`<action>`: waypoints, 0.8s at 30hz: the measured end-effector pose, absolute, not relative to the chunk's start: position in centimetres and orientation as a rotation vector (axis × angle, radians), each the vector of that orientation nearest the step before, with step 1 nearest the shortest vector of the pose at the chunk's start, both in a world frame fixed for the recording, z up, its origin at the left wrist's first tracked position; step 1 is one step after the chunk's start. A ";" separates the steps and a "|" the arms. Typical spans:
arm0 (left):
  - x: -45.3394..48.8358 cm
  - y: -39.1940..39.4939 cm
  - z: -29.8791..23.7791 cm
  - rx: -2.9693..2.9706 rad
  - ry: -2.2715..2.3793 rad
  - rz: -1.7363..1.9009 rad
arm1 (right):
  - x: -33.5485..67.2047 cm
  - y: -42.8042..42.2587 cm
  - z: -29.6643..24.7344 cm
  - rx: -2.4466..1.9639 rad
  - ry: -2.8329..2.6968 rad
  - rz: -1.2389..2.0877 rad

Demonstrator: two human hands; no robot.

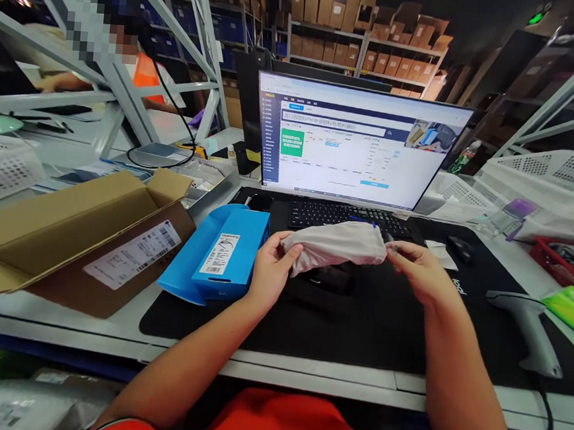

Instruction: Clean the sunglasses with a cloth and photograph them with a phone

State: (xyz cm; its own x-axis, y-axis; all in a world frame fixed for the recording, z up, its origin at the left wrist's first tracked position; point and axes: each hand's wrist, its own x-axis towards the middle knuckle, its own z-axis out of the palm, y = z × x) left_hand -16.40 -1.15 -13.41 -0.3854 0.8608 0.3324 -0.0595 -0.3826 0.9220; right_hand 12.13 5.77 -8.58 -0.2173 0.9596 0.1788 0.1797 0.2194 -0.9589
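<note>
Gripping one end of a pale grey cloth pouch, the left hand lays its thumb over the fabric with the fingers tucked behind. At the other end, the thumb and fingertips of the right hand are pinched together on a small bit beside the pouch's edge (too small to tell whether it is a cord). The pouch is held up above a black desk mat, in front of the keyboard, and blue shows at its upper right corner. Close to the left hand, a blue box with a white label sits on the mat; just beyond it, an open brown carton stands with its flaps spread. A lit monitor rises behind the keyboard, while a mouse and a grey scanner lie over to the right.
</note>
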 end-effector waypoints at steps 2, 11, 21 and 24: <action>-16.8 -1.1 -13.6 1.202 1.220 1.886 | 14.1 6.5 -8.5 -1.127 -1.494 1.187; -17.7 -0.6 -14.6 1.079 1.203 2.020 | 21.6 12.0 -12.7 -1.480 -1.125 1.404; -17.3 -0.1 -14.6 0.768 1.118 1.950 | 21.8 12.0 -14.1 -1.991 -1.303 1.170; -17.3 -0.1 -14.7 0.746 1.099 1.918 | 19.3 10.6 -12.2 -1.878 -1.409 0.853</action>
State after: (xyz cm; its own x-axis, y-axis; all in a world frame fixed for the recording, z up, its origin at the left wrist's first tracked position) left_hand -17.28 -0.11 -14.70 -0.5179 0.8492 0.1034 -0.3400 -0.3152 0.8860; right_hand 19.27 10.56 -12.18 0.2171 0.9683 -0.1235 0.5585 -0.2270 -0.7979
